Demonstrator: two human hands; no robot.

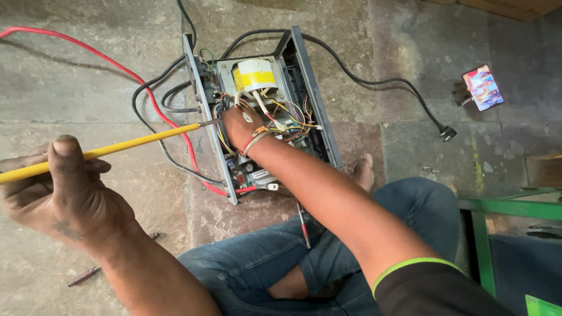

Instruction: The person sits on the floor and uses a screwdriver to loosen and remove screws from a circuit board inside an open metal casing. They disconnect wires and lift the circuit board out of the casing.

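Observation:
My left hand is closed around the handle of a long yellow screwdriver. Its tip reaches the left wall of an open grey metal power unit on the stone floor. My right hand is inside the unit among coloured wires, just below a transformer wrapped in yellow and white tape. Whether the right hand's fingers grip anything is hidden by the wires. A thread band sits on that wrist.
A red cable and black cables run off the unit's left side. A black cord ends in a plug. A lit phone lies at right. A green metal frame stands at lower right. A small screwdriver lies by my knee.

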